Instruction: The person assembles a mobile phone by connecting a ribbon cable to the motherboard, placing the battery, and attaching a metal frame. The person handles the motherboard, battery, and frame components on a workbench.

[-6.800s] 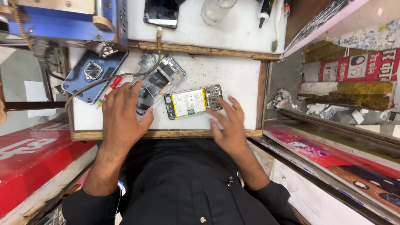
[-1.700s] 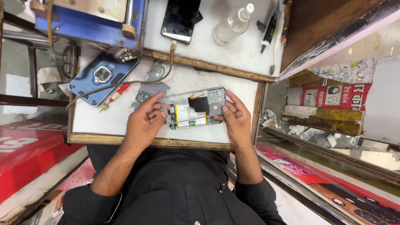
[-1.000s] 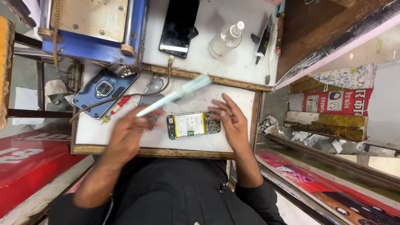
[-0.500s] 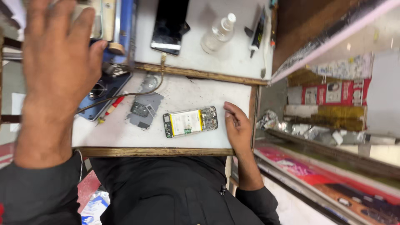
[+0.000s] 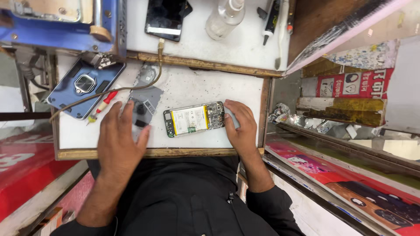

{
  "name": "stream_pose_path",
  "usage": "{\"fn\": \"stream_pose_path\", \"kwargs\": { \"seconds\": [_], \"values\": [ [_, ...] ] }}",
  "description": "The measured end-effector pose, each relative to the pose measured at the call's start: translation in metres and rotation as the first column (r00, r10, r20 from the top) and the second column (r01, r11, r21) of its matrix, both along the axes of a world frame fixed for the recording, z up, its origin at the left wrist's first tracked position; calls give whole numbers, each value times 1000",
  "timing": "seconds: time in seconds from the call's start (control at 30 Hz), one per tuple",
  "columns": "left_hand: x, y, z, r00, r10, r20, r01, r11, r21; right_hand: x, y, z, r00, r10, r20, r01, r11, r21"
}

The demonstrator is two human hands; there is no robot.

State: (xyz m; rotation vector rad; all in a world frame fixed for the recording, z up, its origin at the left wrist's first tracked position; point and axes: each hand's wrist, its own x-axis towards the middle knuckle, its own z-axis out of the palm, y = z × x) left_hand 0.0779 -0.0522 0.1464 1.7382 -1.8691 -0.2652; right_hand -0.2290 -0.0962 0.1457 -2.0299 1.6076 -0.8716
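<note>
- Opened phone (image 5: 194, 119) lay flat mid-tabletop (image 5: 192, 89), back off, battery and board exposed.
- Our right hand (image 5: 239, 126) sat at the phone's right end, fingers (image 5: 230, 107) touching its edge, spread, not clamped on it.
- Our left hand (image 5: 119, 140) lay palm-down over the grey back cover (image 5: 146, 94), just left of the phone; fingers loose and flat, gripping nothing we could see.
- Red-handled screwdriver (image 5: 102, 106) lay beside the left fingers, not held.
- Blue ring-holder case (image 5: 84, 85) sat at far left, a brown cable (image 5: 131, 85) running across it.
- A dark phone (image 5: 166, 18), a clear bottle (image 5: 224, 16) and a black tube (image 5: 271, 19) were on the upper shelf, well apart.
- Progress, our read: disassembly done to cover-off stage; internals looked in place. Whatever board or battery work followed, plus reclosing, was left.
</note>
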Motion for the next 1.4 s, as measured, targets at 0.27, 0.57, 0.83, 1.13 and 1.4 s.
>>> {"fn": "stream_pose_path", "kwargs": {
  "seconds": [0.27,0.57,0.83,1.13,1.4],
  "values": [
    [4,2,-13,996,-71,48,68,996,53,-13,17,0,1000,-8,27,8,1000,-22],
    [10,-2,1,983,-177,57,170,979,113,-21,27,-5,996,-30,85,31,999,-9],
    [16,-12,10,978,-150,148,102,951,291,-11,34,-2,995,-30,91,32,999,-19],
    [11,-9,12,996,-57,67,62,996,-64,-13,36,9,996,-25,90,27,999,-18],
    [-67,-50,2,921,-298,-250,311,950,15,-9,37,24,990,116,-85,-116,993,-2]
  ]
}}
